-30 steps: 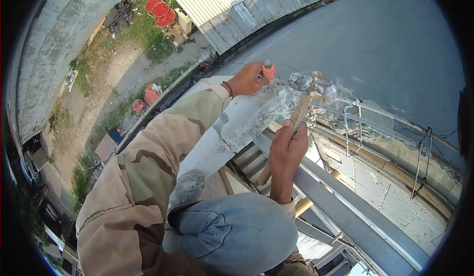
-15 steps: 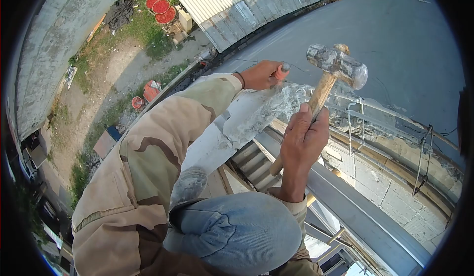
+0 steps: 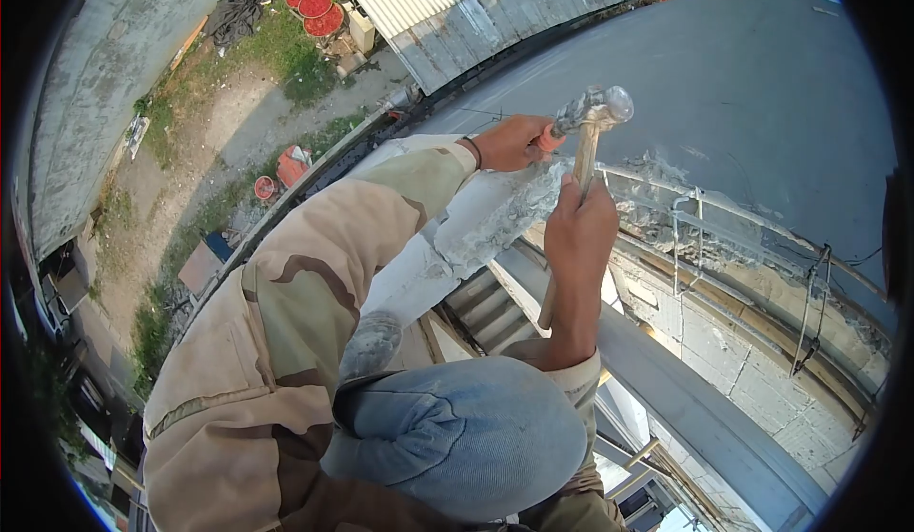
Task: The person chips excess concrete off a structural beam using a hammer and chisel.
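- Our hammer (image 3: 587, 153) has swung left since the earlier frame; its head now hides the end of the orange-gripped tool (image 3: 548, 140).
- Handle slants up-right, head crosswise.
- Our right hand (image 3: 581, 227) wraps the handle; our left hand (image 3: 512, 144) clasps the tool.

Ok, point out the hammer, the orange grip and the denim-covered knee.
Hammer (image 3: 586, 147): head-camera view, on the wooden handle just below the metal head.
Orange grip (image 3: 548, 139): head-camera view, on its exposed part.
Denim-covered knee (image 3: 476, 427): head-camera view, on the middle of its top.

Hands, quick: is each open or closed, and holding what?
Left hand: closed, holding an orange grip.
Right hand: closed, holding a hammer.
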A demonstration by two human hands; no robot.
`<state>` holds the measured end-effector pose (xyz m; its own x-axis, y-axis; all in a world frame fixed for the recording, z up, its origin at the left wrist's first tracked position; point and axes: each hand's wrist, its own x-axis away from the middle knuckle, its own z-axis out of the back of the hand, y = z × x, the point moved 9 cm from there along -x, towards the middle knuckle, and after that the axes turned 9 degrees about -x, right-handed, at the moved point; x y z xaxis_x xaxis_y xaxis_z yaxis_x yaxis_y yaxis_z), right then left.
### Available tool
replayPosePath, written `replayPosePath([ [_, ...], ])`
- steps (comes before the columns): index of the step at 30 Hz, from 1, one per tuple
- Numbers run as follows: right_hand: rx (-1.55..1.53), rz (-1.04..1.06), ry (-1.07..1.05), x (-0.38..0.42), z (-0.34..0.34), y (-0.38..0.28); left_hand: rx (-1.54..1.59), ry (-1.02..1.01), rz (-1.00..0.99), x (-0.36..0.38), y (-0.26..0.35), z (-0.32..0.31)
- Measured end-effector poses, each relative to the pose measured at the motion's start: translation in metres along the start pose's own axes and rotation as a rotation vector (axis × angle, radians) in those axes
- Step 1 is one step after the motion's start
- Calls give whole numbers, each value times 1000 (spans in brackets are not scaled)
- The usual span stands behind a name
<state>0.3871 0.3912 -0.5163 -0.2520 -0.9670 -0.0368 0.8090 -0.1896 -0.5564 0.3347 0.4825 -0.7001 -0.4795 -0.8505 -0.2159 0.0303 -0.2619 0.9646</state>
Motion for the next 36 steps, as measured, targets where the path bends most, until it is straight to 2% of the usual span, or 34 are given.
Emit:
replayPosePath([
  [2, -20, -134, -109, -9, -22, 34, -60, -5, 36, 4, -6, -2],
  [4, -75, -187, -134, 1, -17, 23, -115, -4, 92, 5, -20, 3],
  [6, -206, -118, -48, 13, -2, 1, -46, 65, -7, 7, -19, 4],
  [7, -210, -7, 7, 13, 5, -9, -46, 65, -6, 3, -23, 6],
  [9, -155, 14, -1, 11, 16, -16, 135, 45, 50, 2, -29, 4],
  [11, -118, 74, 3, 12, 22, -23, 81, 5, 22, 4, -14, -2],
  [13, -135, 71, -7, 9, 21, -18, 6, -20, -27, -1, -4, -1],
  [19, -150, 30, -37, 12, 21, -21, 85, -44, 21, -2, -8, 0],
  [21, -160, 13, -49, 14, 22, -28, -3, -70, -27, -1, 1, -8],
  [24, -221, 58, 41, 16, 24, -35, 3, -67, -23, -2, 3, -9],
  [27, -7, 8, -18, 10, -2, -6, 36, -74, 38, -2, 0, -7],
  [28, -6, 13, -15, 8, -2, -4, 35, -71, 34, -1, 3, -10],
  [30, -116, -111, -102, -1, -10, 2, -137, -85, 58, -2, 2, -11],
  [33, -127, -19, -21, 5, 9, -30, 29, 30, 14, 6, -3, -2],
  [36, -134, 84, 64, 9, 16, -40, -13, 40, -3, 7, -11, 0],
])
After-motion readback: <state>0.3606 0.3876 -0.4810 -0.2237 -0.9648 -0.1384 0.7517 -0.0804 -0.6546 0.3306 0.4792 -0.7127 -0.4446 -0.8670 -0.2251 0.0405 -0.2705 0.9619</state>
